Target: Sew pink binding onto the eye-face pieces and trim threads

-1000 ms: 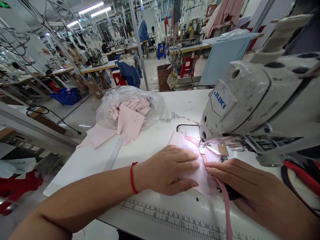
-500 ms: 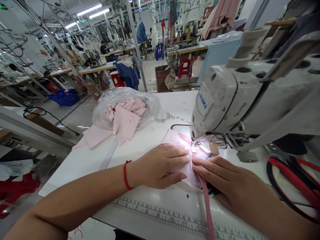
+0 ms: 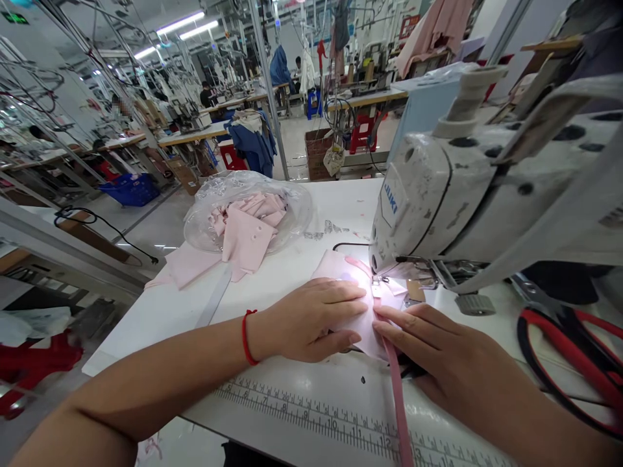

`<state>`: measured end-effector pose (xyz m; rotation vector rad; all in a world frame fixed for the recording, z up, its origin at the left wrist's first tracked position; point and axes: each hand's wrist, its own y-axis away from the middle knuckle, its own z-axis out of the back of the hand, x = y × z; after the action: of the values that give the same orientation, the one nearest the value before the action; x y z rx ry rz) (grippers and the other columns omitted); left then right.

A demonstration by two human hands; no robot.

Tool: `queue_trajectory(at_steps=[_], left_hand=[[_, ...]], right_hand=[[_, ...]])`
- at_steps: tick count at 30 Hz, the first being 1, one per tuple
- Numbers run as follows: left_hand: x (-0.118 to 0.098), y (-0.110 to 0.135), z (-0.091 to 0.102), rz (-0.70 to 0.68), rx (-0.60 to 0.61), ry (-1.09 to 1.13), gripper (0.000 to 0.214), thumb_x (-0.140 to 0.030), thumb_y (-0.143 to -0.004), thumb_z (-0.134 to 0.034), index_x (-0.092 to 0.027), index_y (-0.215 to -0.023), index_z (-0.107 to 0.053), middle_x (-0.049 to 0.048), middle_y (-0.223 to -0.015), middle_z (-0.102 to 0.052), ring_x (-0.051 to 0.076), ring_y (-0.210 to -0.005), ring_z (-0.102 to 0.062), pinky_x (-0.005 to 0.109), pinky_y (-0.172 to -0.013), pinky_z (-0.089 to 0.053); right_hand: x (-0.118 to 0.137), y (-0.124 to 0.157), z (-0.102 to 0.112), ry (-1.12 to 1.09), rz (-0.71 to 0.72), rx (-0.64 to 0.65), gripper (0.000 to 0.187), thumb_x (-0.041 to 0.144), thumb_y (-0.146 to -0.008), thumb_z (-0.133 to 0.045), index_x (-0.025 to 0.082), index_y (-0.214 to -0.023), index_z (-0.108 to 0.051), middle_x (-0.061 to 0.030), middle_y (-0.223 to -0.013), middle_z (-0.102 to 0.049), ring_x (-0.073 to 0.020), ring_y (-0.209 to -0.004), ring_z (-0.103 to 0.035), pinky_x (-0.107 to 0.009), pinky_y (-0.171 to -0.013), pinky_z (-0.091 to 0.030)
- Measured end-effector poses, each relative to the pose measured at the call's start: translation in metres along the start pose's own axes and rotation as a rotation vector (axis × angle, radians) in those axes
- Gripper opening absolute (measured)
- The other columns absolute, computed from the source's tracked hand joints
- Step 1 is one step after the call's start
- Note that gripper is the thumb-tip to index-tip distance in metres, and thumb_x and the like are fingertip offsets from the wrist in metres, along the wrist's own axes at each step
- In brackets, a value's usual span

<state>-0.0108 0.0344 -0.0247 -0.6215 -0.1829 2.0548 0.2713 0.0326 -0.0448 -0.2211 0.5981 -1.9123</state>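
A pale pink fabric piece (image 3: 329,264) lies under the presser foot (image 3: 376,285) of a white sewing machine (image 3: 413,194). My left hand (image 3: 314,318) rests flat on this fabric, fingers stretched toward the needle area. A darker pink fabric strip (image 3: 398,395) runs from the presser foot down over the table's front edge. The fingertips of my right hand (image 3: 438,344) press on the strip just in front of the foot; its thumb is hidden. Some black object shows partly beneath my right palm.
Left of the machine, a clear plastic bag (image 3: 296,201) holds pink fabric pieces (image 3: 249,237). Red-and-black scissors (image 3: 579,363) lie at the right. A ruler scale (image 3: 321,421) runs along the table's front. Behind stand other sewing tables, a blue basket (image 3: 130,189) and people.
The pink fabric and strip have advanced slightly under the presser foot, away from me. Both hands keep nearly the same place on them. The camera view has shifted a little.
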Motion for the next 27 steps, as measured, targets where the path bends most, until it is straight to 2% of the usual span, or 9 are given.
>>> queue_trajectory(at_steps=[4,9,15,18,20,23,27], left_hand=[[0.001,0.0,-0.001,-0.017,-0.021,-0.026,0.051,-0.049,-0.115,-0.041,-0.01,-0.138,-0.065,0.0206,-0.15,-0.067,0.03,-0.138,-0.065,0.048,-0.117,-0.053],[0.001,0.001,-0.002,0.0,0.002,-0.028,0.052,-0.051,-0.115,-0.041,-0.011,-0.138,-0.065,0.0196,-0.151,-0.068,0.03,-0.137,-0.066,0.049,-0.118,-0.052],[-0.001,0.001,-0.001,-0.027,0.015,-0.016,0.055,-0.054,-0.114,-0.039,-0.011,-0.135,-0.066,0.0199,-0.148,-0.069,0.03,-0.135,-0.067,0.047,-0.115,-0.053],[-0.002,0.002,-0.001,-0.037,0.03,-0.031,0.053,-0.052,-0.113,-0.041,-0.011,-0.135,-0.066,0.0194,-0.148,-0.069,0.031,-0.135,-0.067,0.047,-0.114,-0.053],[-0.002,0.002,-0.001,-0.036,0.027,-0.035,0.053,-0.052,-0.113,-0.04,-0.011,-0.134,-0.066,0.0194,-0.149,-0.069,0.031,-0.135,-0.067,0.047,-0.115,-0.052],[-0.002,0.002,-0.001,-0.037,0.021,-0.015,0.053,-0.052,-0.114,-0.039,-0.011,-0.134,-0.066,0.0189,-0.148,-0.07,0.031,-0.134,-0.068,0.047,-0.115,-0.052],[-0.002,0.001,-0.001,-0.022,0.011,-0.005,0.051,-0.053,-0.114,-0.04,-0.014,-0.135,-0.066,0.0173,-0.149,-0.069,0.03,-0.134,-0.068,0.047,-0.116,-0.052]], right_hand=[[-0.001,0.003,0.0,-0.001,-0.01,-0.004,0.06,0.001,-0.074,-0.05,0.014,-0.131,-0.063,-0.0116,-0.128,-0.082,-0.0286,-0.101,-0.078,-0.046,-0.085,-0.071],[-0.003,0.01,0.0,-0.047,-0.085,-0.056,0.051,0.002,-0.087,-0.047,0.018,-0.133,-0.064,-0.0077,-0.127,-0.082,-0.0259,-0.107,-0.079,-0.045,-0.091,-0.069],[-0.008,0.011,0.009,-0.097,-0.155,0.002,0.043,0.008,-0.097,-0.049,0.023,-0.134,-0.065,-0.0056,-0.128,-0.082,-0.0252,-0.108,-0.081,-0.041,-0.086,-0.071],[-0.006,0.007,0.013,-0.129,-0.143,-0.036,0.039,0.008,-0.099,-0.047,0.023,-0.13,-0.066,-0.0059,-0.123,-0.083,-0.0251,-0.106,-0.081,-0.041,-0.091,-0.07],[-0.006,0.005,0.014,-0.155,-0.129,-0.018,0.036,0.01,-0.1,-0.049,0.022,-0.129,-0.066,-0.0066,-0.121,-0.083,-0.0251,-0.106,-0.08,-0.041,-0.098,-0.067],[-0.006,0.004,0.013,-0.176,-0.091,0.023,0.036,0.009,-0.1,-0.049,0.02,-0.13,-0.066,-0.0078,-0.12,-0.082,-0.0249,-0.107,-0.079,-0.042,-0.107,-0.063],[-0.003,0.007,0.003,-0.188,-0.061,0.003,0.049,0.002,-0.09,-0.049,0.019,-0.133,-0.065,-0.0068,-0.123,-0.081,-0.0235,-0.106,-0.075,-0.038,-0.1,-0.064]])
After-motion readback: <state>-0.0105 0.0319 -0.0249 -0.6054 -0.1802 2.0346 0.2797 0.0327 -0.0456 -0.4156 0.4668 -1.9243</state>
